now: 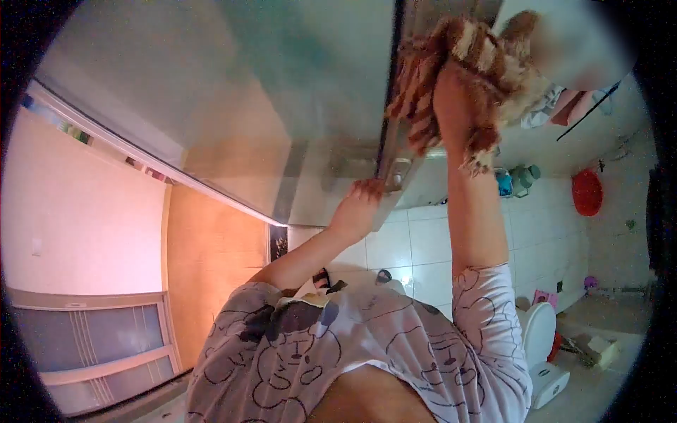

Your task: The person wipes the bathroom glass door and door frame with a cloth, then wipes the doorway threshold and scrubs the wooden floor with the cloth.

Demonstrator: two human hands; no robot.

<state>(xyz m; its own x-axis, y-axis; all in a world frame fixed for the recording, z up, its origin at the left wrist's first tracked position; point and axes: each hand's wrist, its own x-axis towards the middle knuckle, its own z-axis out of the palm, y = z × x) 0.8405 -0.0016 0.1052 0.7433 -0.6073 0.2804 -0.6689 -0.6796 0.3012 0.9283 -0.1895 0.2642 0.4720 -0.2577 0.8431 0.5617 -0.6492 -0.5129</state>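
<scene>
My right hand [455, 95] is raised high and grips a brown-and-cream striped, fluffy cloth [486, 60]. The cloth bunches around the hand, hides most of the fingers and lies against the upper part of the door frame [416, 35]. Lower down, my left hand [358, 208] has its fingers curled over the edge of the door, just beside a metal latch or handle [399, 173]. The door's broad glossy panel [247, 92] fills the upper left of the view.
Beyond the door are a white tiled floor [388, 243], a red basin [587, 192] and a green container [525, 180] by the wall. A white toilet [538, 331] stands at lower right. Left of the door lies an orange-toned floor [211, 247].
</scene>
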